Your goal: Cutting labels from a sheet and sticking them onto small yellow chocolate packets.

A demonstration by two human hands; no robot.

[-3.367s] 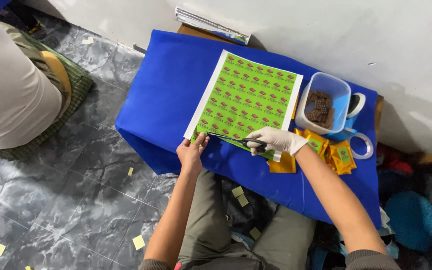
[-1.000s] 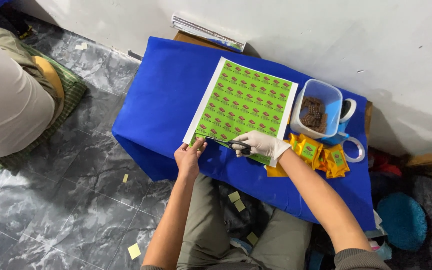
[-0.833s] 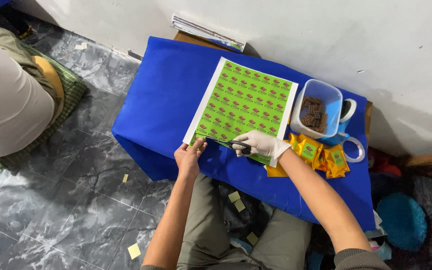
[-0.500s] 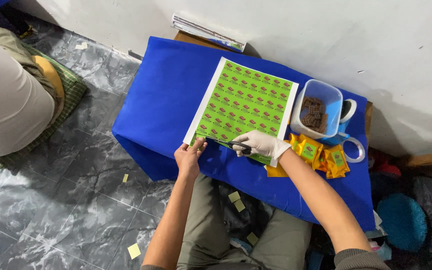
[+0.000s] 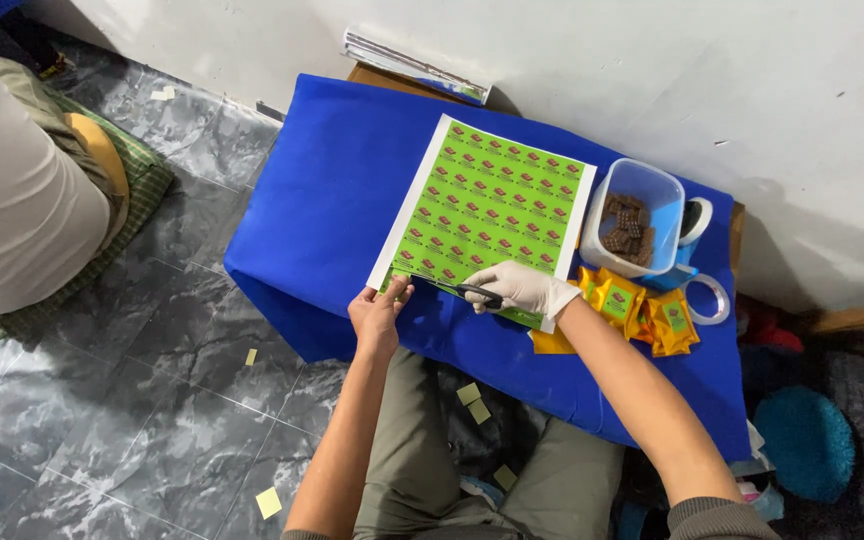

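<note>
A large green sheet of printed labels (image 5: 492, 210) with a white border lies on a low table under a blue cloth (image 5: 332, 190). My right hand (image 5: 517, 288), in a white glove, grips scissors (image 5: 452, 288) whose blades cut along the sheet's near edge. My bare left hand (image 5: 377, 312) pinches the sheet's near left corner. Both hands are at the table's front edge, above my knees.
A clear tub of brown pieces (image 5: 637, 220) stands right of the sheet, with orange packets (image 5: 642, 315) and a tape roll (image 5: 707, 298) near it. Another person sits at left (image 5: 12, 190). Yellow paper scraps (image 5: 267, 500) lie on the grey floor. A white wall is behind.
Since the oldest frame the view has shifted slightly. In the last second the hands and scissors have hardly moved along the sheet's near edge.
</note>
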